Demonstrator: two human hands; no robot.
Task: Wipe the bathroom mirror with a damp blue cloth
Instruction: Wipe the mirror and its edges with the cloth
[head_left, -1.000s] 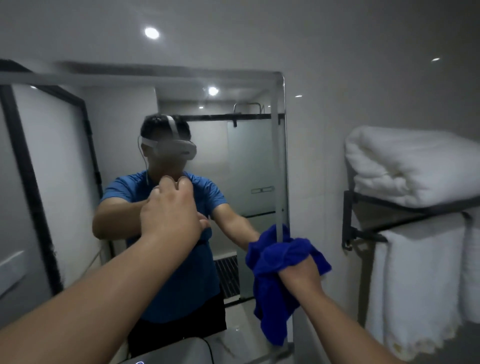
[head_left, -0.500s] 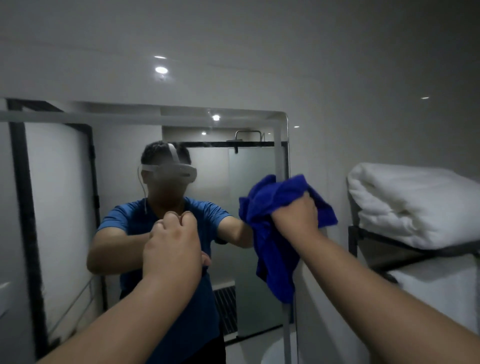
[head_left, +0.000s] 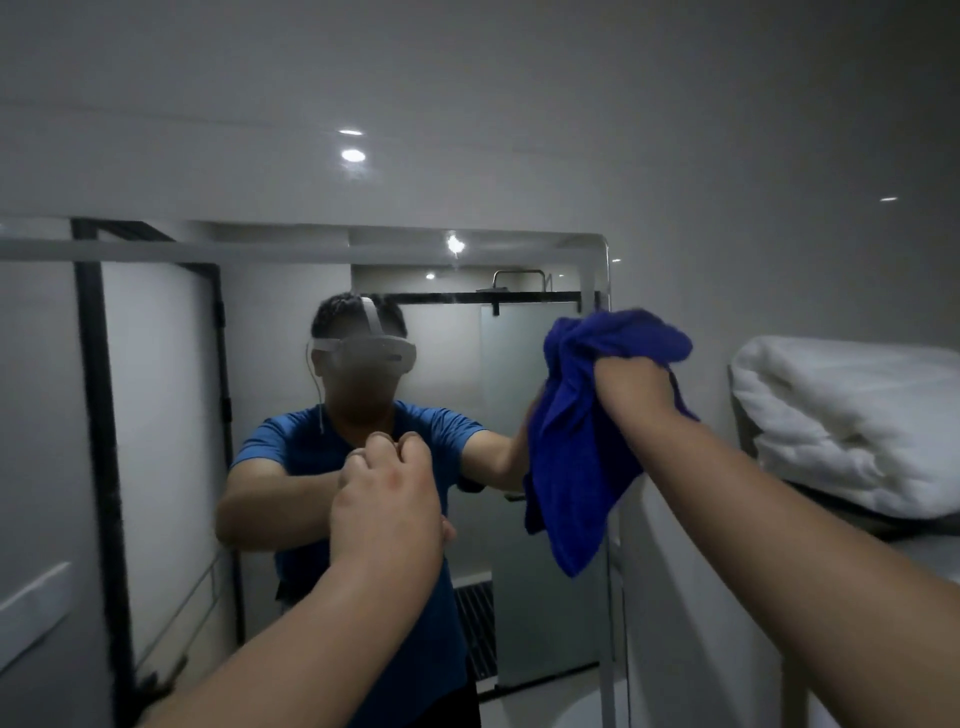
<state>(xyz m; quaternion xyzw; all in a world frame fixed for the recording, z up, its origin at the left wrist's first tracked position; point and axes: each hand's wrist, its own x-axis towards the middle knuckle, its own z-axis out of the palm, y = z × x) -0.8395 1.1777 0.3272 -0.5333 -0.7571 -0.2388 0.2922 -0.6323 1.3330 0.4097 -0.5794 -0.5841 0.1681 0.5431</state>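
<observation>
The right grip (head_left: 631, 387) grasps the cloth (head_left: 576, 452) at the upper right edge of the mirror (head_left: 156, 415), the left grip (head_left: 387, 499) is clenched empty, and most glass seems left to wipe.

Right hand (head_left: 631, 387) grips the bunched blue cloth (head_left: 582, 441) against the mirror (head_left: 156, 415) at its right edge, near the top corner; a loose end hangs down. Left hand (head_left: 387, 514) curled into a fist before the mirror (contact unclear). Folded white towel (head_left: 852, 421) lies further right, apart from the mirror.
</observation>
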